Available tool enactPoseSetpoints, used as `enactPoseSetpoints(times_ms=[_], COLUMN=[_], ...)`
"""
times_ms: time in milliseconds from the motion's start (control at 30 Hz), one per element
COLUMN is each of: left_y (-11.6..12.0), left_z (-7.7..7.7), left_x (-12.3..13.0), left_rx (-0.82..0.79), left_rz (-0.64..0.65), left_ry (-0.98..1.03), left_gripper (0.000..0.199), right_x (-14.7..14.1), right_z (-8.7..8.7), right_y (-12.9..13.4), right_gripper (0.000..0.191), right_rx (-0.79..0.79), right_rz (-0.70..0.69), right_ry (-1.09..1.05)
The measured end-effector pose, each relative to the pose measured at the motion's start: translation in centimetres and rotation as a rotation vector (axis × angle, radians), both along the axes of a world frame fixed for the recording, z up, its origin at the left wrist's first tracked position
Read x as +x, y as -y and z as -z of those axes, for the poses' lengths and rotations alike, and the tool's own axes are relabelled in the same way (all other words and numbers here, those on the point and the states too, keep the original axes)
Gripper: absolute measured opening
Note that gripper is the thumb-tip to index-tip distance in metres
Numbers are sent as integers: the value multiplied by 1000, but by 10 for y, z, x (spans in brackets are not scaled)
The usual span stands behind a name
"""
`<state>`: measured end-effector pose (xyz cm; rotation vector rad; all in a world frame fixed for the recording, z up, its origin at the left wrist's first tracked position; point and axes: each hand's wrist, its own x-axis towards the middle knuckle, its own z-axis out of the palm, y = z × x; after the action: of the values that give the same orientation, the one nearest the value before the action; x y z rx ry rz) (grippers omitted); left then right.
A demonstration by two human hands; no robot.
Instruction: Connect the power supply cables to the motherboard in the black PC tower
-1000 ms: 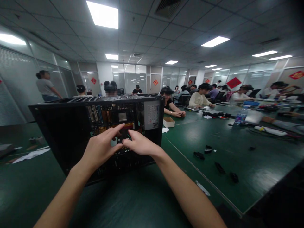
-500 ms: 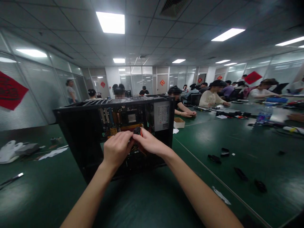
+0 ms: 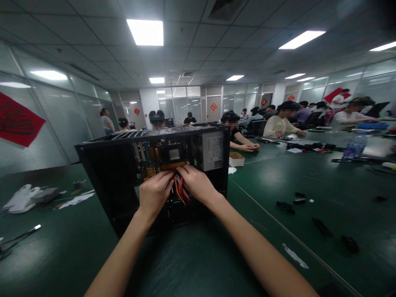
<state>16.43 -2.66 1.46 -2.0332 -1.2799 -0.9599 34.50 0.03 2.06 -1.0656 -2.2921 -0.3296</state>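
Observation:
A black computer case (image 3: 102, 177) stands open-sided on the green table, its motherboard and a silver power supply (image 3: 213, 152) showing inside. In front of the board, my left hand (image 3: 154, 190) has its fingers closed together near the cable bundle; what they pinch is hidden. My right hand (image 3: 196, 181) is closed at the top of a bundle of red, yellow and black wires (image 3: 181, 189), which hangs down between the two hands. Above them are a gold-coloured strip (image 3: 175, 166) and a square silver chip (image 3: 174, 154).
Several small black parts (image 3: 321, 227) and a white scrap (image 3: 295, 256) lie to the right. A small open box (image 3: 236, 160) sits beside the case, with a co-worker's hands behind it. At left are a white plastic bag (image 3: 21, 199) and a metal-tipped cable (image 3: 27, 233).
The black and orange piece between my fingers is out of sight, and the coloured wires now show hanging between my hands. The view has shifted slightly left.

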Motion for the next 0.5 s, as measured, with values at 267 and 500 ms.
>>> enactPoseSetpoints(times_ms=[267, 500], left_y=[-7, -6], left_z=[5, -4], left_x=[-5, -15], left_rx=[-132, -161], left_rz=[-64, -249], left_ry=[13, 30], left_gripper=[31, 36], right_x=[-8, -3], right_z=[7, 18], right_y=[-11, -37], right_gripper=[26, 35], right_rx=[-80, -376], right_rz=[135, 264], right_ry=[64, -30])
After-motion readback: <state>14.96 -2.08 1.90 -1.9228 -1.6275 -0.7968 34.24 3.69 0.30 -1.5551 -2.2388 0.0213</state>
